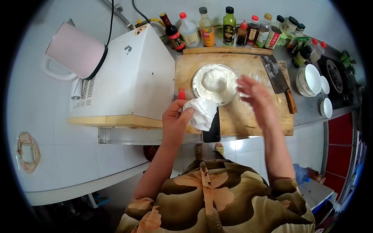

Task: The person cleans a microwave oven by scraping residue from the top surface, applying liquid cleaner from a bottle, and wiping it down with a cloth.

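My left hand (pixel 175 118) grips a crumpled white cloth (pixel 201 112) between thumb and fingers, just in front of a metal bowl (pixel 197 90). In the bowl rests a round lump of dough (pixel 214 80) dusted with white flour. My right hand (pixel 257 99), slightly blurred, hovers beside the bowl's right rim with its fingers apart and nothing in them. Under the cloth, a dark flat object like a phone (pixel 212 130) lies at the front edge of the wooden cutting board (pixel 239 122). A small red handle (pixel 181 93) shows behind my left hand.
A cleaver (pixel 278 73) lies on the board's right side, and a rolling pin (pixel 227 50) along its back. Several sauce bottles (pixel 229 25) line the wall. White bowls (pixel 309 79) stand near the stove (pixel 333 75). At left, a pink kettle (pixel 75 50) sits on a white appliance (pixel 116 77).
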Tool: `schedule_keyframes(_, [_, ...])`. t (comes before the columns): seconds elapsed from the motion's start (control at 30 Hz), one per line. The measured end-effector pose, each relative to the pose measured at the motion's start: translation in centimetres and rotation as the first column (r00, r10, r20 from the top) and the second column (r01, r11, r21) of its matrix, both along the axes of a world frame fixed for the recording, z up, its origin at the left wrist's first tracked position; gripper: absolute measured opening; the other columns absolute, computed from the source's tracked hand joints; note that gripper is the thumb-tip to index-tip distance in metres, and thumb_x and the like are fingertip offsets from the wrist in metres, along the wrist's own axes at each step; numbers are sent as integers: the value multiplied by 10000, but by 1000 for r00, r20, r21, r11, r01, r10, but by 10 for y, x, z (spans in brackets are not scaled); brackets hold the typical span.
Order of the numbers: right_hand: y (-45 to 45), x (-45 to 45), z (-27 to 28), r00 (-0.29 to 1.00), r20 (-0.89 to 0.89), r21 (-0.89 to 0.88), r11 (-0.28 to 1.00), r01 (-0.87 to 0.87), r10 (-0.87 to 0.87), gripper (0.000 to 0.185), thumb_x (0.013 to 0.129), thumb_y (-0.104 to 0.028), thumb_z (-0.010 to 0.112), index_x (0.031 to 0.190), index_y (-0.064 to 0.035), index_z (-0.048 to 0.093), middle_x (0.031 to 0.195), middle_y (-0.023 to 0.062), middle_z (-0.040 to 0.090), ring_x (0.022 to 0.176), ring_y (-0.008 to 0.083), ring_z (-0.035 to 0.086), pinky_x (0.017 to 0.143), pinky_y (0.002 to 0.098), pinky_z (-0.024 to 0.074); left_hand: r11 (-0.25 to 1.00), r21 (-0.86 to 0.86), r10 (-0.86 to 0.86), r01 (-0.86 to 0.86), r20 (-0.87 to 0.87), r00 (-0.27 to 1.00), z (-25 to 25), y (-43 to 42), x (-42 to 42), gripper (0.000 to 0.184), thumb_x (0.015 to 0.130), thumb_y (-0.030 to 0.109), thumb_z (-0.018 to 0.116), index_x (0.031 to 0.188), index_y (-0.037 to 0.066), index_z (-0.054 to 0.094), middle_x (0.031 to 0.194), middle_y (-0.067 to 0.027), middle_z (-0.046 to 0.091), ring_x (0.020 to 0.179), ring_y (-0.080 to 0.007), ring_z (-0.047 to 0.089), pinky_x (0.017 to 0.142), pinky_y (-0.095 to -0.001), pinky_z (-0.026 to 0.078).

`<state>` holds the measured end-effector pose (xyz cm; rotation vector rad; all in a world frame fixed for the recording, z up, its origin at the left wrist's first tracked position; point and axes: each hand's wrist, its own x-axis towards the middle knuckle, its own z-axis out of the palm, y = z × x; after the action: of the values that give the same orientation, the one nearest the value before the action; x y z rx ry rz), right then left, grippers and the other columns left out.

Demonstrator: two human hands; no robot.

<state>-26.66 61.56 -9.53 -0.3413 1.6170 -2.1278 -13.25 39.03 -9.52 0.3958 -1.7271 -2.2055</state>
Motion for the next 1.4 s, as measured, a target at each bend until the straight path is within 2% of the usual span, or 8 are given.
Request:
schedule_keyframes(0.33, [-25,58,9,838,376,-436,873,-217,396,429,970,-112,556,1370,21,475,1293,136,583,1109,183,612,955,313,507,942,265,-164,208,-180,970,10,13,-1,187,878,-13,511,1044,-2,596,1053,-83,641,1024,-177,597,981,-352,449])
schedule_keyframes(0.67, [-49,64,3,925,344,-62,980,190,-158,139,912,-74,656,986,44,654,928,98,690,809,139,651,717,262,536,944,271,-164,189,-115,980,7,2,28,133,902,5,513,1006,8,596,964,-50,641,874,-113,604,775,-282,500])
schedule_keyframes(0.83, [-57,82,13,842,537,-196,964,181,-48,384,1004,-323,512,1224,-10,551,1143,108,641,1035,191,626,901,313,492,959,230,-179,164,46,983,7,3,32,108,914,18,536,1003,16,598,913,-32,635,797,-97,597,702,-259,501])
schedule_keyframes(0.97, [-56,98,10,902,400,-190,977,-92,163,291,981,-179,545,1237,-42,571,1154,85,643,1045,185,628,910,337,507,973,160,-174,169,18,985,2,-9,34,106,912,20,553,1006,23,600,897,-17,630,773,-81,588,665,-242,494])
schedule_keyframes(1.17, [-7,80,-30,801,536,89,961,262,-268,147,948,-119,584,1083,-73,620,937,29,691,808,140,666,708,290,541,962,91,-266,259,90,960,4,-16,40,196,914,-15,470,1066,6,592,1034,-142,684,879,-168,661,772,-323,547])
schedule_keyframes(1.27, [71,44,-90,746,344,170,819,548,-570,140,960,-206,566,1019,-106,645,891,19,682,747,133,627,677,284,500,961,82,-275,266,134,952,-3,-15,43,197,913,-16,470,1072,-7,585,1025,-144,684,868,-173,660,775,-324,544])
schedule_keyframes(1.3, [117,24,-126,710,-146,480,578,660,-689,215,961,-210,540,1029,-55,673,890,55,688,750,150,605,707,312,480,956,87,-289,280,123,949,-7,-16,45,178,910,-23,468,1050,-11,577,1007,-149,687,863,-171,659,784,-322,542])
schedule_keyframes(1.4, [176,-21,-108,430,-640,412,188,892,-637,265,933,-154,531,1104,-12,675,850,145,689,740,198,606,720,343,478,961,48,-278,274,184,943,-15,-14,47,144,902,-19,472,1007,-7,569,985,-147,691,853,-169,658,788,-321,541])
